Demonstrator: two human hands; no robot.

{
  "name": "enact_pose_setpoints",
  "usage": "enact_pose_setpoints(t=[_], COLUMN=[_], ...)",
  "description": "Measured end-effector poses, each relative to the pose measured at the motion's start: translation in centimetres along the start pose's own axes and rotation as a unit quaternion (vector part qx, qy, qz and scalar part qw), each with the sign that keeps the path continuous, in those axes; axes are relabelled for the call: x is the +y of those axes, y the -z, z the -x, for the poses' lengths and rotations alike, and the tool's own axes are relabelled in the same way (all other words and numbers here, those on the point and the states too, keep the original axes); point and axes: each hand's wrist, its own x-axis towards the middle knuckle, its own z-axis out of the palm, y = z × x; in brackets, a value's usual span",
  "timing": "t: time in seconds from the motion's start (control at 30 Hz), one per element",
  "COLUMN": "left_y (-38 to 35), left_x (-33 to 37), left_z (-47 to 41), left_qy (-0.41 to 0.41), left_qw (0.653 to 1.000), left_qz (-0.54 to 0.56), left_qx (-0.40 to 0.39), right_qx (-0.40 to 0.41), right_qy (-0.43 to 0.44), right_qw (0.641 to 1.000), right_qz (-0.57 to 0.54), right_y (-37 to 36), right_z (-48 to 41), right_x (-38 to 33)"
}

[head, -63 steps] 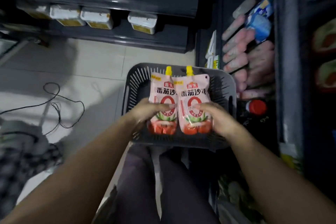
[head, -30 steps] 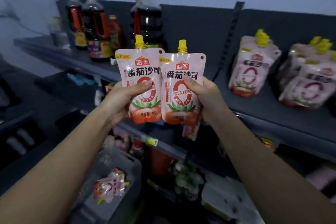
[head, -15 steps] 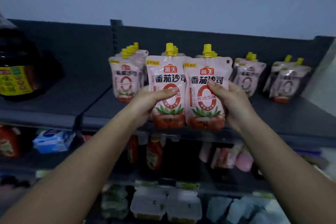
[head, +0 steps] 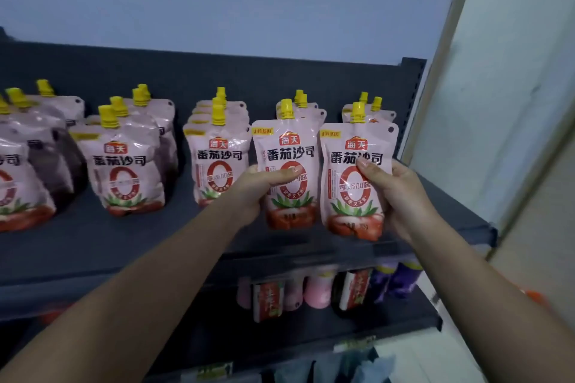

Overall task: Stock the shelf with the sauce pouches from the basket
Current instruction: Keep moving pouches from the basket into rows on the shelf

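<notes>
Nearest the camera, two bare forearms reach up and forward, each ending in a hand wrapped round one sauce pouch. The left hand [head: 259, 188] grasps the left pouch [head: 287, 176] at its lower half, thumb across the printed front and fingers behind; the right hand [head: 396, 197] grips the right pouch [head: 357, 179] the same way from its outer side. Both pouches stand upright, side by side and touching or nearly so, above the front edge of the shelf [head: 93, 239]; whether their bases rest on it I cannot tell. These look like soft film packs, filled and floppy, glossy enough to slip, so a hold low on the full belly seems better than pinching the thin top seal or the stiff yellow cap [head: 287, 109]. The base gusset should let each stand if set down square. Just beyond the hands, rows of stocked pouches [head: 217, 165] run back toward the shelf's rear panel, with more rows off to the left of the left hand.
</notes>
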Motion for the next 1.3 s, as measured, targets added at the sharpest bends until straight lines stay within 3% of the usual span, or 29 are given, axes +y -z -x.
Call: enact_pose_setpoints(t=[0.33,0.57,0.9,1.07,1.3], left_y=[0.3,-0.9,-1.7,-1.9,-2.4], left_x=[-0.4,-1.1,-0.5,-1.7,-2.8], left_z=[-9.1,-11.5,-11.2,-10.7,-11.1], left_qy=[0.023,-0.006,-0.036,-0.081,-0.106], left_qw=[0.999,0.998,0.982,0.972,0.963], left_qz=[-0.034,-0.063,-0.180,-0.164,-0.162], left_qx=[0.015,0.018,0.053,0.146,0.185], right_qx=[0.033,0.008,-0.088,-0.201,-0.243], right_qy=[-0.027,-0.039,-0.026,-0.077,-0.078], right_qw=[0.999,0.999,0.989,0.955,0.936], right_qz=[0.034,0.008,0.113,0.202,0.243], right_y=[4.2,7.0,10.9,12.6,13.4], right_z=[-8.4,-12.7,-17.3,-17.9,-18.2], right_x=[1.4,2.2,1.9,1.6,1.4])
